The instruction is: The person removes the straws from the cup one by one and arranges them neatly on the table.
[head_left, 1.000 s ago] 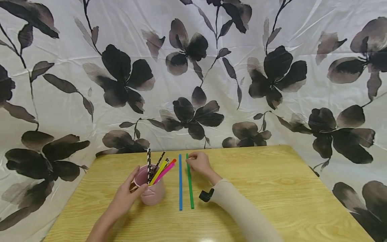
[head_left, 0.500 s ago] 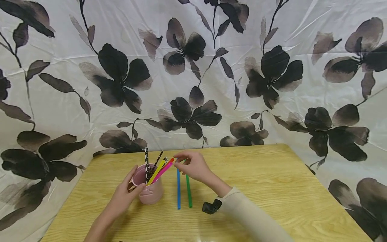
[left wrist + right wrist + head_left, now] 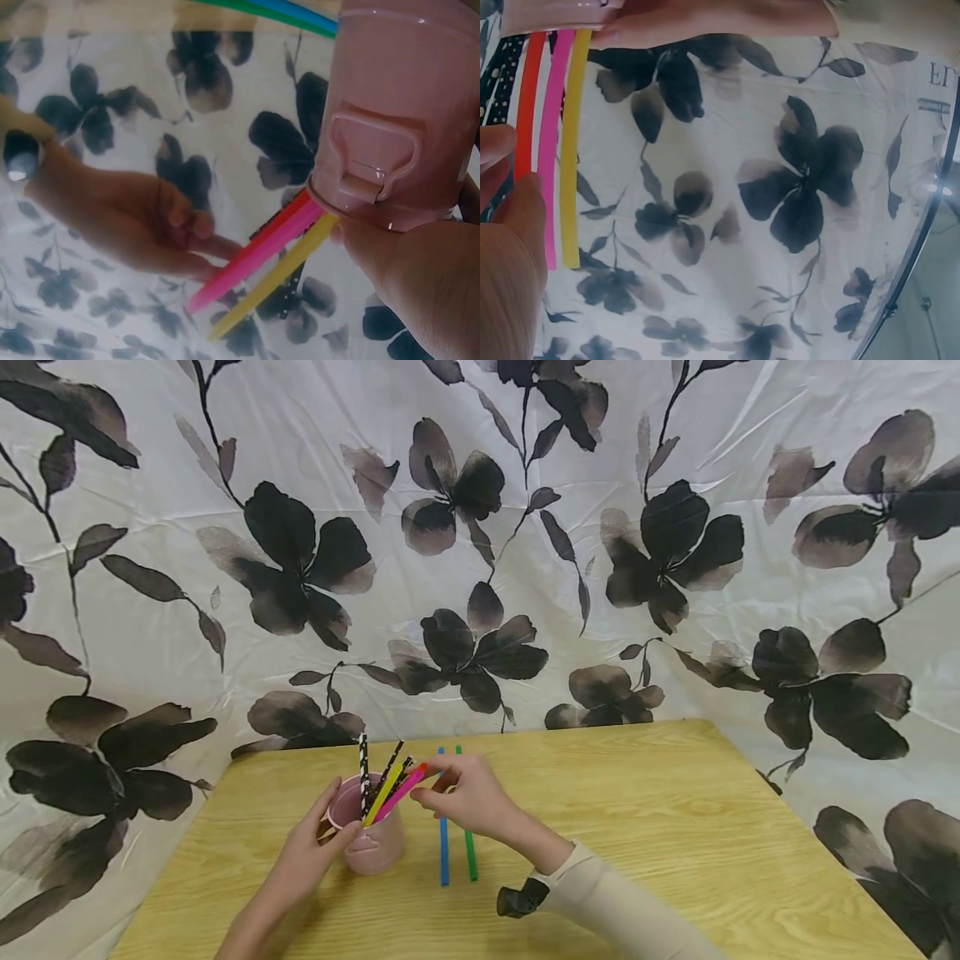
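Observation:
My left hand [image 3: 311, 839] grips the side of a small pink pail [image 3: 375, 852], tilted slightly on the table, with its thumb near the rim. A yellow straw [image 3: 385, 793], a pink straw [image 3: 400, 793] and a red straw [image 3: 529, 105] stick out of the pail, beside black sticks with white patterns [image 3: 363, 768]. My right hand [image 3: 468, 793] is at the upper end of the red straw, thumb and index finger on either side with a small gap between them. Whether they touch it is hard to tell. A blue straw [image 3: 444, 860] and a green straw [image 3: 471, 860] lie on the table, partly behind the right hand.
The wooden table [image 3: 637, 827] stretches to the right of both hands. Behind it hangs a pale cloth [image 3: 570, 677] with dark flowers. A black wrist device [image 3: 522, 898] sits at the right sleeve [image 3: 600, 893].
My right hand has let go of the green straw and moved left to the straws in the pail. The green straw stays beside the blue one. The left hand keeps its grip.

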A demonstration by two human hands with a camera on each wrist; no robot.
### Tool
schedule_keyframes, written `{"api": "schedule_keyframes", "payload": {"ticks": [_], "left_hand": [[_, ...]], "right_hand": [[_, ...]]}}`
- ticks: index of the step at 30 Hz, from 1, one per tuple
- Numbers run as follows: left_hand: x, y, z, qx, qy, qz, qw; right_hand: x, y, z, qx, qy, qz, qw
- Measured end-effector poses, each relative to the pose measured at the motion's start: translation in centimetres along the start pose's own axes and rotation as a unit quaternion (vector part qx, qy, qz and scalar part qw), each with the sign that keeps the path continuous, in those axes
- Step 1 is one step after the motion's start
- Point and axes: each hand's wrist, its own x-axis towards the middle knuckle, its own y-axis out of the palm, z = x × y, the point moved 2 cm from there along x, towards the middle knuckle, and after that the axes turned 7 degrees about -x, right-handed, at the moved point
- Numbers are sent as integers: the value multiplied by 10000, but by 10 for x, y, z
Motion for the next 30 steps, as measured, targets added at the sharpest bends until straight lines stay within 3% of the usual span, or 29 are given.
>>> {"api": "schedule_keyframes", "payload": {"ticks": [5,12,19,24,30], "left_hand": [[-1,-2,1,-26,-10,12,10000],[-1,-5,4,13,-134,16,9999],[-1,-4,3,-79,42,9,10000],[-3,-2,0,-121,67,13,9999],[-3,-1,-2,-111,33,-39,9999]], "right_hand": [[-1,8,-4,21,-69,-61,10000],[-1,12,6,-87,-491,-164,9986],[0,14,14,-23,-503,-311,9982],[-5,1,35,305,-525,-522,9968],[-8,-31,66,804,-1375,-1069,9814]]}}
